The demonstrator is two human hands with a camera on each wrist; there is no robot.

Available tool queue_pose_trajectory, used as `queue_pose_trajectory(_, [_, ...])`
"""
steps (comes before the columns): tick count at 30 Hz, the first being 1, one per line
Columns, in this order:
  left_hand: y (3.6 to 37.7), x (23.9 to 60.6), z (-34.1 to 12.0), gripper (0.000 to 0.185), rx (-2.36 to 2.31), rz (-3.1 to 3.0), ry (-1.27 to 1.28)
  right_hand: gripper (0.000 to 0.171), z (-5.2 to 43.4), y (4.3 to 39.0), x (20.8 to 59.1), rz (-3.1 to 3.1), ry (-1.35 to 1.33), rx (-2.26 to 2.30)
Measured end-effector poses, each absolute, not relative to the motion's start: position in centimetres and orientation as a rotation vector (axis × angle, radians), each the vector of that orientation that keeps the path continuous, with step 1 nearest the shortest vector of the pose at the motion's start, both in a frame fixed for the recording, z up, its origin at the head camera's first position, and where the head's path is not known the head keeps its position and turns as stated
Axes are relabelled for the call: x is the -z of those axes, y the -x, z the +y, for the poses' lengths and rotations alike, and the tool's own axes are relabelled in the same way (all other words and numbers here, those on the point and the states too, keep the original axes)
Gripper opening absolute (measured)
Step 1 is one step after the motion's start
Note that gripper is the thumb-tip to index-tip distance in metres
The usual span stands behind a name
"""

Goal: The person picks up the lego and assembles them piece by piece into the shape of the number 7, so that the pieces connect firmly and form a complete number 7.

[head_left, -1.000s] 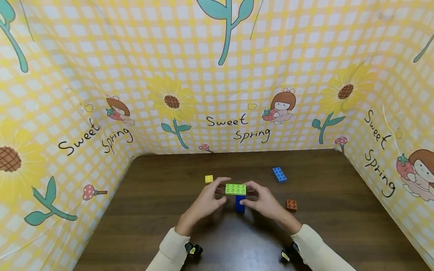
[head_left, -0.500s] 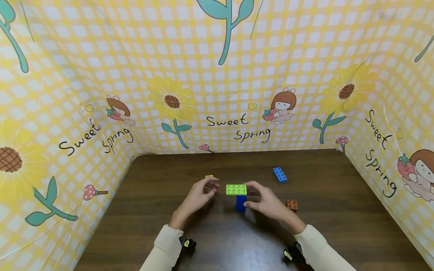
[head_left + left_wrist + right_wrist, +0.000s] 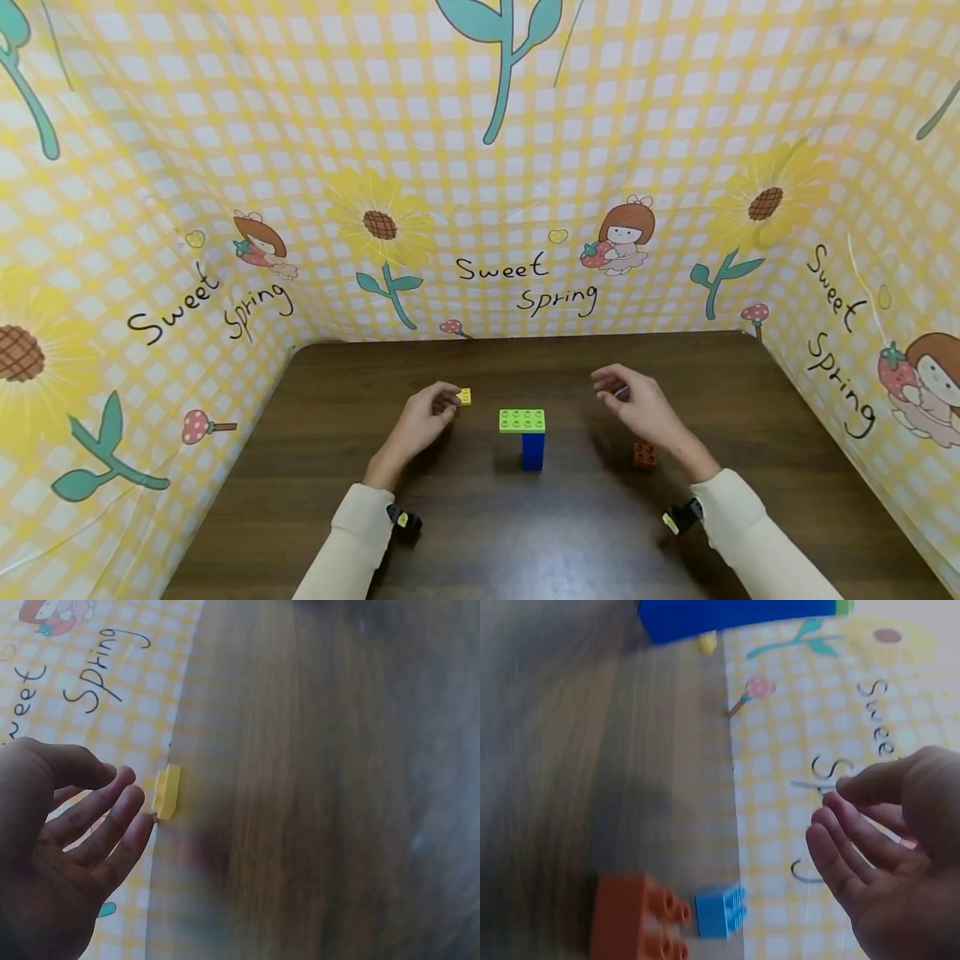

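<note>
Midway between my hands, a light green brick (image 3: 522,420) lies flat on top of an upright dark blue block (image 3: 533,452), overhanging it to the left. My left hand (image 3: 422,421) hovers beside a small yellow brick (image 3: 465,397), its fingers loosely bent with nothing held. In the left wrist view the yellow brick (image 3: 169,792) stands just past the fingertips. My right hand (image 3: 643,408) is raised over the light blue brick, hiding most of it in the head view. From the right wrist, that light blue brick (image 3: 718,913) appears apart from the relaxed fingers.
An orange-brown brick (image 3: 644,455) sits on the dark wooden table (image 3: 555,533), under the right wrist. Yellow checked cloth (image 3: 480,200) with printed flowers walls the table at the back and both sides.
Both hands have come away from the green and blue stack, which stays standing. My left hand moved left to the yellow brick; my right hand moved right and farther back toward the light blue brick.
</note>
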State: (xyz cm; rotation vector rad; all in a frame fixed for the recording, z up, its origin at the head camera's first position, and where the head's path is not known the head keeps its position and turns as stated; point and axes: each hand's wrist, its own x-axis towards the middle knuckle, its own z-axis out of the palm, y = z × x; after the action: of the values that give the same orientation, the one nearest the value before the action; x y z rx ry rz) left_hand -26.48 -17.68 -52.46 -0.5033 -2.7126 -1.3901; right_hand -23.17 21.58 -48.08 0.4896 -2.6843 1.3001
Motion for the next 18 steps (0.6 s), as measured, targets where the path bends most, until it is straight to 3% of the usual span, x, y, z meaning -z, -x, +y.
queue_pose_trajectory(10, [27.7,53.0,-18.1,0.027,1.122,-2.810,0.470,0.028,23.6,25.6,48.5,-2.836,-0.319,-1.005])
queue_pose_trajectory(18, [28.3,53.4,-17.9,0.036,1.073,-2.859,0.537,0.047,23.5,26.5,50.1,-2.950,-0.315,-0.839])
